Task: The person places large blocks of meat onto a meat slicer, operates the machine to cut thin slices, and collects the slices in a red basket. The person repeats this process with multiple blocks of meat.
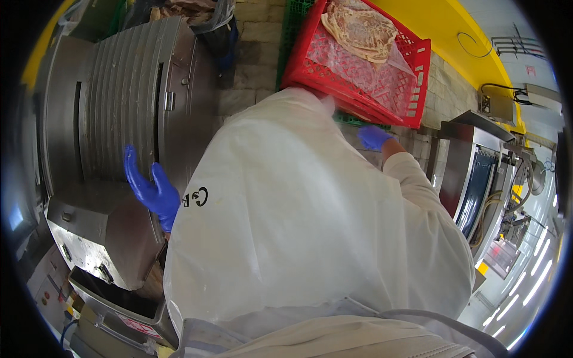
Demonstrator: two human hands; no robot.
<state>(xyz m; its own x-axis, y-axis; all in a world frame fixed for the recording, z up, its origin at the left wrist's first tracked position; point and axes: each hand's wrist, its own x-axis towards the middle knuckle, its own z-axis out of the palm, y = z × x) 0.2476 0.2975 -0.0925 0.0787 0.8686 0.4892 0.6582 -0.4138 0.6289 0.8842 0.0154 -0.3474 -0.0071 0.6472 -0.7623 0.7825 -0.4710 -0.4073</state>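
Note:
My left hand (152,190), in a blue glove, is raised with its fingers apart and nothing in it. It is beside the ribbed slats of a stainless steel machine (128,101), in front of which it stands out. My right hand (374,138), also blue-gloved, hangs just below the corner of a red plastic crate (422,77), its fingers curled in a loose fist with no object showing. Inside the crate a pale, flat slab of raw meat (361,33) lies on a clear plastic sheet (382,80). My white apron (286,197) covers the middle of the view.
Green crates (293,24) show behind and under the red one. At the upper left stands a dark bin (224,39) with a plastic liner. A metal trough (119,304) is at lower left. To the right is another steel machine (459,170) with hoses. The floor is tiled (253,65).

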